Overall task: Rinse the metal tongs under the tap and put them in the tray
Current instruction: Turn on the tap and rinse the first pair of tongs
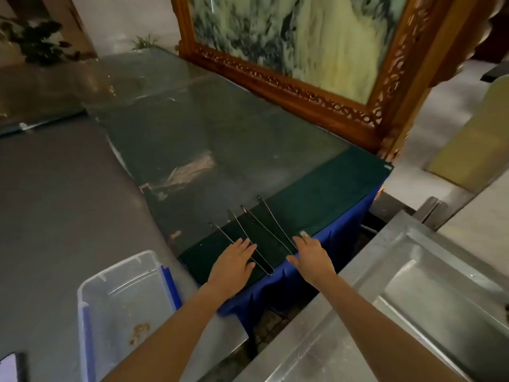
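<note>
Left hand [234, 261] lies flat, fingers [245, 246] spread and loose, resting on the near ends of the left tongs [254, 244]; nothing gripped. Right hand [309, 253] likewise flat, fingers [301, 239] extended and released, palm down at the table's near edge, covering the joined end of the right tongs [271, 219]; whether skin actually presses the metal there is hard to tell. Two pairs of metal tongs, each a narrow V, lie on the dark green table [316, 194] at lower centre of the frame. Long axes run diagonally, open tips toward the upper left, closed ends toward the lower right, near the hands. The thin arms are dim against the glass top and their tips are blurred. Blue skirt cloth [341, 244] hangs below the table edge. Clear plastic tray [121, 274] with blue clips sits at lower left, a few brownish crumbs inside; its near end is hidden by the left forearm. Steel sink [429, 274] at lower right, cut off by the frame edge. Carved wooden frame [275, 78] with a marbled panel stands at upper right. A dark phone-like object [12, 368] is cropped at the bottom-left corner.
</note>
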